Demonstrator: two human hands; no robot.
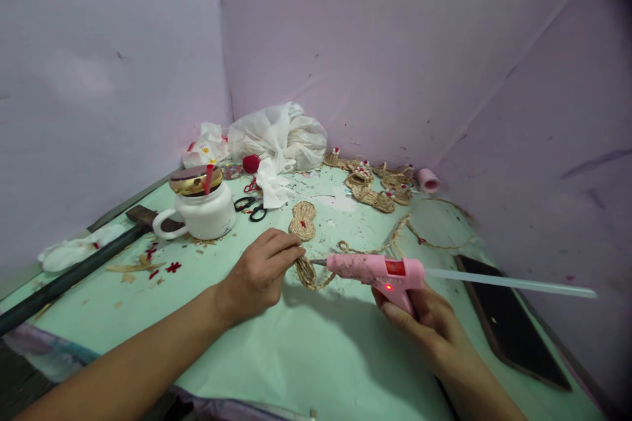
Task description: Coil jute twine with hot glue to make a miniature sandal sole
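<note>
My right hand (429, 322) is wrapped round the grip of a pink glue gun (365, 268). A red light glows on the gun, and a long clear glue stick (513, 283) juts from its back end. My left hand (264, 270) pinches a coiled piece of braided straw rope (307, 274), partly hidden by the fingers. The gun's nozzle points left and meets the coil's upper edge, or lies very close to it. Just beyond the left hand lies a flat woven sole (303, 220) with a small red mark. A loose rope length (360, 248) runs behind the gun.
Left stand a white mug (210, 214) with a gold-rimmed lid, a hammer (99, 256) and black-handled scissors (251, 207). Behind are a white plastic bag (281, 135), a red yarn ball (251, 164) and several small straw slippers (378, 187). A dark phone-like slab (511, 322) lies right, beside the wall.
</note>
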